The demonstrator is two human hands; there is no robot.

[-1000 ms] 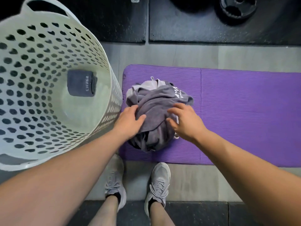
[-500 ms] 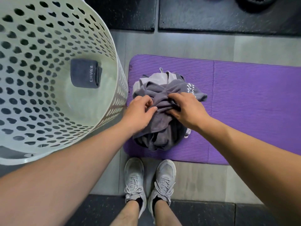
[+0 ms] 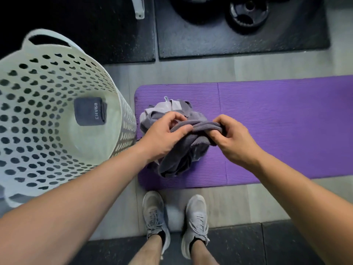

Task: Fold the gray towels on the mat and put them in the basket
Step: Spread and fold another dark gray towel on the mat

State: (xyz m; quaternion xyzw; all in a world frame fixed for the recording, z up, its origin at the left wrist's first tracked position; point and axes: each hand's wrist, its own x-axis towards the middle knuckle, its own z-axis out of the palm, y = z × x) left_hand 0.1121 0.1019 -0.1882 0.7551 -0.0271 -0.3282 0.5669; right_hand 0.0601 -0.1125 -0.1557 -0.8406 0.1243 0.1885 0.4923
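Holding one soft gray towel (image 3: 191,150) by its top edge, both hands curl tight around the cloth. The left hand (image 3: 164,137) pinches it with the thumb over bent fingers. The right hand (image 3: 232,138) wraps its fingers around the other end. Between the two hands the cloth is bunched into a thick, ropy band with fine ribs. Below the grip the rest of it hangs in loose, dark folds.

Just behind the hands sits a crumpled pile (image 3: 166,108) of more towels, some pale gray and some darker. It lies on a purple mat (image 3: 277,121) that is flat and covered in thin lines.

Left of the grip stands a tall round basket (image 3: 47,150) of pale plastic. Its wall is full of small heart-like holes, and it has a loop handle at the far rim. At its bottom lies one dark gray towel (image 3: 88,111), folded into a neat square.

Nearer than the hands, two gray knit shoes (image 3: 194,224) stand on the smooth gray floor (image 3: 238,203). Far past the grip, round black weight plates (image 3: 246,13) rest on rough black tiles (image 3: 191,41).
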